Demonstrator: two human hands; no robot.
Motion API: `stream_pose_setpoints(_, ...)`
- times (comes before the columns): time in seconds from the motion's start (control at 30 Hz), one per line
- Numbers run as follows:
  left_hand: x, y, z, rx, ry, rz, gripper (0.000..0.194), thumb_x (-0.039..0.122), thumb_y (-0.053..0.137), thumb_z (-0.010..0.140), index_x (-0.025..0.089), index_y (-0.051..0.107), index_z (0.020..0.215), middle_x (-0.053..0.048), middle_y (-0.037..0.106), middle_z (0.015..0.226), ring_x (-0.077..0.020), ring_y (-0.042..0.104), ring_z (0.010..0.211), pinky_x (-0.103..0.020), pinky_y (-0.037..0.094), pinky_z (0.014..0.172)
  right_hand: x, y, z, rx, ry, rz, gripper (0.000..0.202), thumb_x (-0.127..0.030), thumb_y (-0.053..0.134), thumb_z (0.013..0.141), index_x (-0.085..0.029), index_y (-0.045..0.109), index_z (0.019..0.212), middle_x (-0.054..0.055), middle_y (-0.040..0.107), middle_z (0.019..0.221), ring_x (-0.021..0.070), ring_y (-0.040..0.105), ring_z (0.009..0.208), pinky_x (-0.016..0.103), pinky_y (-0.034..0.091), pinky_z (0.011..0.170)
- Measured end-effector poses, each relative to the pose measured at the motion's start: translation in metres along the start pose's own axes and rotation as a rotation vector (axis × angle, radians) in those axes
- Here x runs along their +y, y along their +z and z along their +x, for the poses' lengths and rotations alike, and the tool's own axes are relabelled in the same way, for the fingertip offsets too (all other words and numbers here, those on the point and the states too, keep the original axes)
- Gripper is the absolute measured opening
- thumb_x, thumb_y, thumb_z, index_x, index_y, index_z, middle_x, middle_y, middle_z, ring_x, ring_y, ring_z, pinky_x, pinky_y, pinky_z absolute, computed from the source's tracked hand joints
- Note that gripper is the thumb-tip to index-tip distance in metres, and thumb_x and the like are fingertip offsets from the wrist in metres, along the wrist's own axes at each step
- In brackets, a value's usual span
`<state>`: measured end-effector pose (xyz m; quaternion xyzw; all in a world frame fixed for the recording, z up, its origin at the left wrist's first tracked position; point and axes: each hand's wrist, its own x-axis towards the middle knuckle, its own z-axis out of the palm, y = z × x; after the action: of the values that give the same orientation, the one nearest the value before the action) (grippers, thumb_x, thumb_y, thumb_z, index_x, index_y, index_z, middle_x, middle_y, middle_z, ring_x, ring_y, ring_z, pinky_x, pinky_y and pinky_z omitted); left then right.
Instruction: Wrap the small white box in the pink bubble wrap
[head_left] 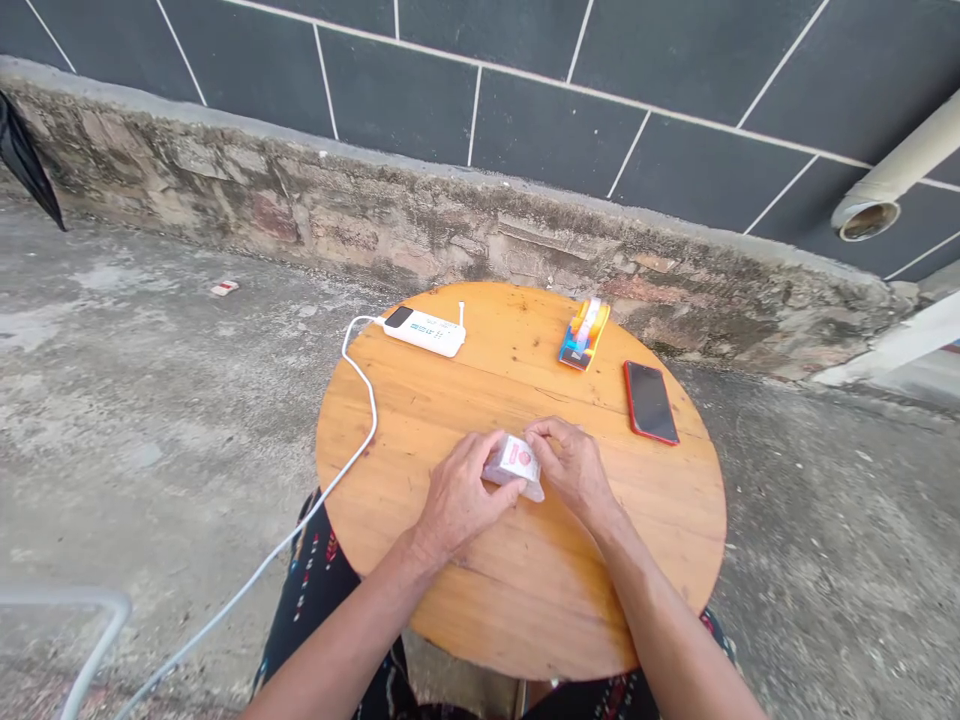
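Note:
A small white box with red print (519, 456), wrapped in clear plastic, lies near the middle of the round wooden table (525, 590). My left hand (466, 488) grips it from the left, thumb along the near side and fingers at the far side. At its upper right corner, my right hand (571, 462) has thumb and forefinger pinched together, close to the plastic. Whether a bit of the wrap is between those fingertips is too small to make out.
A white power bank (424, 330) with a white cable (360, 458) sits at the table's back left. Toward the back right stands a colourful tape dispenser (583, 335), and a red-edged phone (651, 402) lies nearer the right edge. A low stone wall (420, 215) runs behind.

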<state>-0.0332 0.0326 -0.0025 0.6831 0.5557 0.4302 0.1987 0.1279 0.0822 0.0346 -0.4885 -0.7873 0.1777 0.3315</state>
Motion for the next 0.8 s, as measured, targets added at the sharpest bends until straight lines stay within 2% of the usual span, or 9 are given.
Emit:
stream_pose_setpoints(0.17, 0.002, 0.002, 0.004, 0.020, 0.015, 0.031, 0.047, 0.021, 0.065, 0.075, 0.024, 0.053, 0.120, -0.005, 0.062, 0.108, -0.0214, 0.059, 0.102, -0.034, 0.049, 0.087, 0.002, -0.003, 0.007, -0.003, -0.003, -0.029, 0.017, -0.020, 0.049, 0.084, -0.021, 0.062, 0.074, 0.001, 0.069, 0.079, 0.0162, 0.062, 0.075, 0.028, 0.041, 0.075)
stream_pose_setpoints(0.43, 0.000, 0.005, 0.008, 0.028, 0.040, 0.037, 0.046, 0.021, 0.063, 0.079, 0.024, 0.050, 0.122, -0.005, 0.061, 0.108, -0.0216, 0.059, 0.101, -0.035, 0.049, 0.086, 0.013, -0.006, 0.026, -0.032, 0.013, -0.022, 0.018, -0.023, 0.049, 0.084, -0.020, 0.065, 0.075, 0.001, 0.069, 0.074, 0.0158, 0.063, 0.068, 0.025, 0.045, 0.062)
stream_pose_setpoints(0.63, -0.001, 0.006, 0.006, 0.052, 0.036, -0.017, 0.045, 0.021, 0.062, 0.079, 0.022, 0.050, 0.122, -0.006, 0.061, 0.108, -0.0206, 0.059, 0.101, -0.035, 0.049, 0.088, 0.010, -0.007, 0.027, 0.020, 0.019, -0.011, 0.018, -0.024, 0.049, 0.084, -0.019, 0.064, 0.077, 0.003, 0.070, 0.080, 0.0180, 0.065, 0.076, 0.028, 0.047, 0.068)
stream_pose_setpoints(0.8, 0.002, 0.005, 0.006, 0.079, 0.013, -0.088, 0.046, 0.026, 0.064, 0.078, 0.019, 0.050, 0.121, -0.006, 0.063, 0.105, -0.0196, 0.061, 0.097, -0.034, 0.050, 0.087, 0.003, -0.012, 0.023, 0.021, -0.002, 0.005, 0.017, -0.023, 0.049, 0.084, -0.019, 0.063, 0.077, 0.004, 0.070, 0.084, 0.0184, 0.065, 0.078, 0.027, 0.046, 0.066)
